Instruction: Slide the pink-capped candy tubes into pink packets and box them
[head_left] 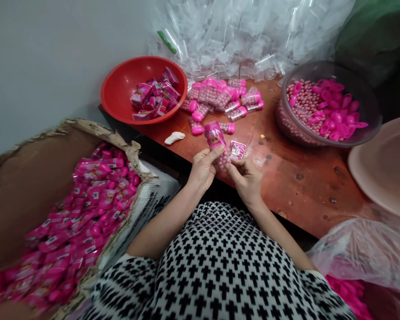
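Observation:
My left hand (pixel 202 168) and my right hand (pixel 246 178) are both closed round one small clear tube of pink candy balls (pixel 218 143), held over the near edge of the reddish wooden table (pixel 306 178). A pink printed sleeve covers the tube's upper half; its lower end with bare beads sits between my fingers. A loose pink label (pixel 237 149) lies on the table just right of the tube.
A red bowl (pixel 120 89) holds pink labels. Filled pink-capped tubes (pixel 220 98) lie behind. A clear bowl (pixel 326 106) holds pink beads and caps. Empty clear tubes (pixel 246 35) pile at the back. A cardboard box (pixel 36 178) of finished tubes stands left; a pink lid (pixel 386 164) lies right.

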`<state>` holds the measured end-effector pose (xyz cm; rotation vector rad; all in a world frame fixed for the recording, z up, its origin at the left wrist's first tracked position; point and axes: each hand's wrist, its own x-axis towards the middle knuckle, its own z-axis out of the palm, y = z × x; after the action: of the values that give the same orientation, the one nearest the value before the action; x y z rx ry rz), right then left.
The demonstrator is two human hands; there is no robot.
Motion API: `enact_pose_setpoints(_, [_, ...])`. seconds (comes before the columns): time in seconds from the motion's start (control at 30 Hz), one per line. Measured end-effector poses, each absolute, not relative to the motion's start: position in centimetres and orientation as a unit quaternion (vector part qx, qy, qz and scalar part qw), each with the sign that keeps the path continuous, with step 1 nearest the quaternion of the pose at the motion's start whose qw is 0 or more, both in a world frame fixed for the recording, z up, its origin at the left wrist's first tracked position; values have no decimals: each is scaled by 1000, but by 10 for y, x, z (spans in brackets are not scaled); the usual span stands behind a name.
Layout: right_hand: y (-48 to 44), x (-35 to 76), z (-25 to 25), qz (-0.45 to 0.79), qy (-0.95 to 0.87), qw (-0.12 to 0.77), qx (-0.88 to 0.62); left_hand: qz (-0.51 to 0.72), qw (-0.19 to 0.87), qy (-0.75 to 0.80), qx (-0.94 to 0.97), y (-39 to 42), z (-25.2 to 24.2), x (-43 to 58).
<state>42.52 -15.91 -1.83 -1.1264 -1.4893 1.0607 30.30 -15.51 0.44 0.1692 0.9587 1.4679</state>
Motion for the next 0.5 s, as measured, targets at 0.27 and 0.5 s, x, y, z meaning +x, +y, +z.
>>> enact_pose_setpoints(0.27, [-164,426,-17,415,-634,474,-450,636,648,410,84,-155,-3,301])
enact_pose_setpoints(0.5, [-167,425,-15,512,-538,488,-459,617,652,425,114,-156,0,299])
